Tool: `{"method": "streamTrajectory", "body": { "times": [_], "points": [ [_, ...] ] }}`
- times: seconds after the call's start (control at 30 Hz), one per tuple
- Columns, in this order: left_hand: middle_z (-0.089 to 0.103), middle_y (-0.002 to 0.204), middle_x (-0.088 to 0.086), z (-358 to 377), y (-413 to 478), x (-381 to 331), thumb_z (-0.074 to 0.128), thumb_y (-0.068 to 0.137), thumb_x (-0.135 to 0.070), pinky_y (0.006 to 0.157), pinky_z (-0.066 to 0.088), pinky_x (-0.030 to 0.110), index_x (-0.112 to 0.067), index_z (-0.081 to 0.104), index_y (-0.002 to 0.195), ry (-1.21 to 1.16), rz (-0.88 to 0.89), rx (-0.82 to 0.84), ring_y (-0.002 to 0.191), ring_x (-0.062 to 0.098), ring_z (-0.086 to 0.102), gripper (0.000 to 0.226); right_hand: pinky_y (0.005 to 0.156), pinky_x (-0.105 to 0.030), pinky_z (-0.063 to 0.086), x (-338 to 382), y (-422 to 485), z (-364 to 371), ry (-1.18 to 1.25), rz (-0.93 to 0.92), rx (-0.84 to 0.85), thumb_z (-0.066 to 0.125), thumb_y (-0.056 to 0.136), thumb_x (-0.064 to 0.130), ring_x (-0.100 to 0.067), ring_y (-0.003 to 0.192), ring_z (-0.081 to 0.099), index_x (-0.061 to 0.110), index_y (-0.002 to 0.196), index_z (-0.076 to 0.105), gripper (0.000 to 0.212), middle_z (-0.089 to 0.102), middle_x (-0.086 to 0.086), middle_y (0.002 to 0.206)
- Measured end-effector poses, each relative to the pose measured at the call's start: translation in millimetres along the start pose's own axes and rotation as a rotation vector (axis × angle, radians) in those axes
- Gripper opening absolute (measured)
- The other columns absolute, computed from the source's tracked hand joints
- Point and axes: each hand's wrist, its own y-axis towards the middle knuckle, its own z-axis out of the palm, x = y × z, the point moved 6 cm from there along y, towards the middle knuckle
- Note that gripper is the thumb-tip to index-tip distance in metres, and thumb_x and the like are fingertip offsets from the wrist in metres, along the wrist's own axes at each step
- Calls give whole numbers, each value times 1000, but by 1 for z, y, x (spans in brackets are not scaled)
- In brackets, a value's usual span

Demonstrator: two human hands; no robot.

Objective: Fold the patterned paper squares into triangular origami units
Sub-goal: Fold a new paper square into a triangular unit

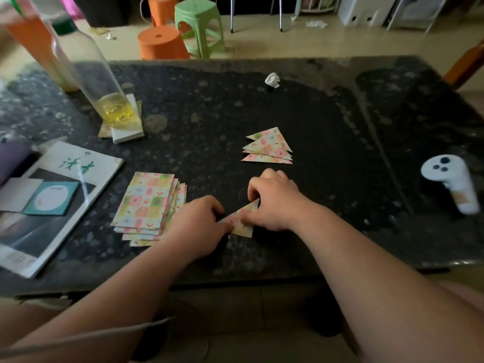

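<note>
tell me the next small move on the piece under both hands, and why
Probably sharpen the crease with the right hand while the left hand holds the paper. It already looks triangular, both hands hold it on the table, and finished triangles lie apart beyond it.

Dark table (pixel 327 113) bears paper stack (pixel 146 203), folded triangles (pixel 269 146), magazine (pixel 78 163), controller (pixel 450 182).

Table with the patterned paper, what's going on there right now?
A person is folding origami. Both the left hand and right hand hold one sheet, already creased into a triangle, down on the table. A stack of unfolded sheets lies to its left, and a few finished triangles lie farther back.
</note>
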Motion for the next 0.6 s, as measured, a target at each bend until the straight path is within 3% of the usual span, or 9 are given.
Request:
{"method": "streamTrajectory", "body": {
  "times": [0.13,0.23,0.33,0.4,0.5,0.6],
  "points": [
    [62,91,-7,2,1,-3,69,92,-46,69,54,31,-32,58,93,36,-22,11,80,10,59,18,96,-39,42,4,-6,3,39,-45,9,76,83,49,-18,119,45,33,120,53,46,50,5,121],
    [64,98,-6,0,-4,-7,69,93,-38,73,56,31,-31,63,89,-10,2,-10,84,11,61,11,104,-42,38,8,-16,-3,12,-110,-20,73,85,54,-18,124,41,38,132,53,54,51,6,128],
    [66,98,-11,-7,-17,-16,68,95,-32,71,49,24,-37,63,89,-101,95,-21,84,4,59,9,107,-40,34,18,-32,-18,59,-237,-114,67,92,51,-14,125,40,39,120,68,30,54,12,124],
    [67,94,-14,-19,-30,-25,68,95,-30,70,45,20,-40,63,90,-130,186,-32,85,1,59,13,104,-39,40,24,-45,-30,89,-298,-158,64,95,40,-12,118,48,36,109,75,18,60,14,115],
    [63,92,-17,-43,-56,-35,68,95,-27,68,40,13,-41,61,87,-137,302,-93,85,-1,58,17,89,-35,54,33,-72,-45,142,-302,-185,64,94,35,-8,95,59,32,102,77,15,60,11,100],
    [61,92,-18,-62,-86,-39,70,93,-27,72,39,13,-39,62,84,-168,405,-165,88,-3,57,18,81,-32,54,40,-102,-54,243,-361,-257,69,92,31,-5,87,59,28,97,79,11,62,12,90]
  ]
}}
